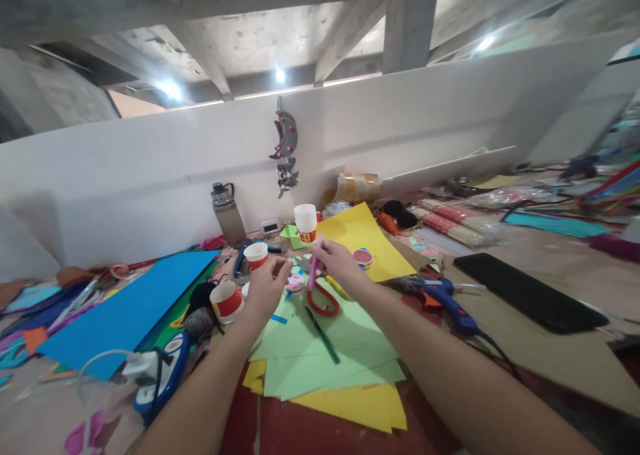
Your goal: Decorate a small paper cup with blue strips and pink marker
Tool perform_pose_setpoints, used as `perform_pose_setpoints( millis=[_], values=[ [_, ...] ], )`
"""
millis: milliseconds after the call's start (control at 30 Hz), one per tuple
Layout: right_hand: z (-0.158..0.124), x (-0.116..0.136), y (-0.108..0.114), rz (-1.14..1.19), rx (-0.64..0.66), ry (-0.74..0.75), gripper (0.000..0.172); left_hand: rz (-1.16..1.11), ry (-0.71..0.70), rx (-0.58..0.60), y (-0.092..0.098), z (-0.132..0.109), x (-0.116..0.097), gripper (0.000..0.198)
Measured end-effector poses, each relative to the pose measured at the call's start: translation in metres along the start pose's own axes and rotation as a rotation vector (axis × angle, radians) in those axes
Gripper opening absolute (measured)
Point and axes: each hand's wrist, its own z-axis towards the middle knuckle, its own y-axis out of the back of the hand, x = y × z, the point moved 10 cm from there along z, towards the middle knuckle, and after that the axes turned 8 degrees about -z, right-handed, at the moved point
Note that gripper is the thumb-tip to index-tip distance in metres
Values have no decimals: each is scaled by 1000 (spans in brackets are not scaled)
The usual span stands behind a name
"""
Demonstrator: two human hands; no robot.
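My right hand (pixel 340 263) is closed on a slim pink strip (pixel 315 268), tilted above the papers. A red loop (pixel 324 305), possibly a fuzzy pipe cleaner, lies at the strip's lower end; I cannot tell whether they are joined. Facing it, my left hand (pixel 267 285) has its fingers curled in toward the thumb; anything between them is hidden. A small pink-and-white piece (pixel 295 282) sits between the hands. Beneath them lie light green sheets (pixel 360 348) with a dark green pencil-like stick (pixel 323 335). Two red-and-white paper cups, one upright (pixel 257 253) and one tipped (pixel 227 301), are beside my left hand.
Stacked paper cups (pixel 305 223) and a bottle (pixel 229 215) stand near the white partition (pixel 150 175). Yellow paper (pixel 390 255), a blue glue gun (pixel 450 301) and a black phone-like slab (pixel 530 291) are right. Blue paper (pixel 135 308) and a power strip (pixel 167 375) lie left.
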Motion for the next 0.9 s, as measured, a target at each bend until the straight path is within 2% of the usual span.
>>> perform_pose_setpoints(
  millis=[67,167,267,367,600,667,733,800,900],
  values=[
    [6,-10,10,-156,20,-16,27,53,-24,-98,19,4,0,24],
    [9,-25,17,-390,46,-56,20,101,17,-87,25,10,14,27],
    [7,-33,11,-565,104,-94,15,190,69,-7,17,9,31,40],
    [4,-37,5,-692,155,-125,18,289,54,67,5,5,38,48],
    [2,-39,3,-881,207,-153,26,409,-19,154,-12,2,40,26],
    [1,-37,3,-912,209,-145,28,355,12,137,-8,4,42,28],
    [-1,-34,4,-937,210,-135,29,216,117,130,-5,5,48,37],
    [-3,-32,4,-956,211,-126,31,-9,244,150,-7,4,54,43],
    [-5,-29,3,-976,221,-103,32,-404,360,168,-14,0,51,40]
  ],
)
